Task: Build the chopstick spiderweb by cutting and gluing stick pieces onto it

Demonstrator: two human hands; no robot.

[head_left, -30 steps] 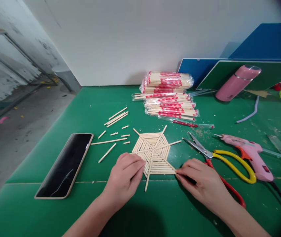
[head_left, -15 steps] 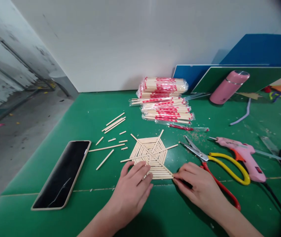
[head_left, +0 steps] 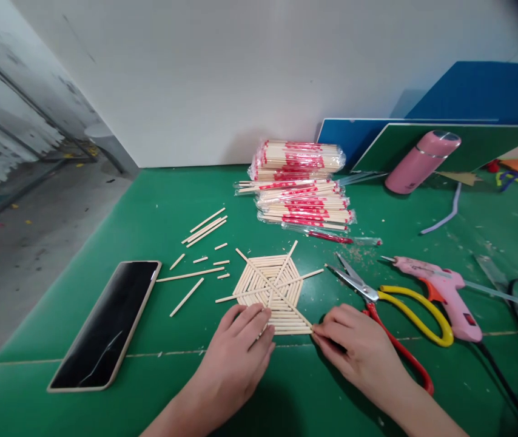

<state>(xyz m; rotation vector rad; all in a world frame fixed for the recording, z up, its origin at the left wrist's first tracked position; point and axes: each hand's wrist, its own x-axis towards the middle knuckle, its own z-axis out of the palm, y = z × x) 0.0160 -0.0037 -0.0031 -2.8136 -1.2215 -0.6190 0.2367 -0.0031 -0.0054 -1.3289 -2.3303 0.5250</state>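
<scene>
— How will that stick hexagon (head_left: 270, 282) handle?

— Light, I judge, and stiff while flat, but brittle. It is thin sticks joined side by side, so a twist could pop a joint. It lies flat on the green surface (head_left: 159, 200) straight ahead of me, between the loose sticks (head_left: 195, 255) on its left and the scissors (head_left: 395, 300) on its right.

— And your hands?

— My left grip (head_left: 236, 358) lies open, fingers flat and close together, pressing the near left edge. My right grip (head_left: 354, 352) is curled, fingertips at the near right corner. I cannot tell whether they pinch the stick end there or only push against it.

— Where would you take hold?

— By two opposite edges, or flat from underneath. Never by one jutting spoke end.

— Which way does it point?

— It has no real front. One straight side faces me, running left to right. Three spokes cross at the middle. The plainest runs from far left to the near right corner, and I'd call that its long axis.
</scene>
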